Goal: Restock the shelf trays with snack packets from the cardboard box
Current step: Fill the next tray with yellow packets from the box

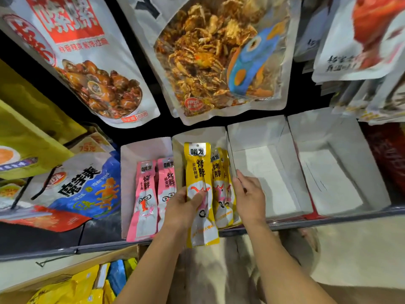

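Observation:
My left hand grips a long yellow snack packet at its middle, thumb across the front, holding it over the second white shelf tray. More yellow packets stand in that tray to its right. My right hand rests with straight fingers against the right side of those packets. Two pink packets lie in the tray to the left. The cardboard box sits at the bottom left with yellow and blue packets inside.
Two empty white trays stand to the right on the shelf. Large snack bags hang above the trays. A blue and white bag lies left of the pink tray. The shelf's dark front rail runs across.

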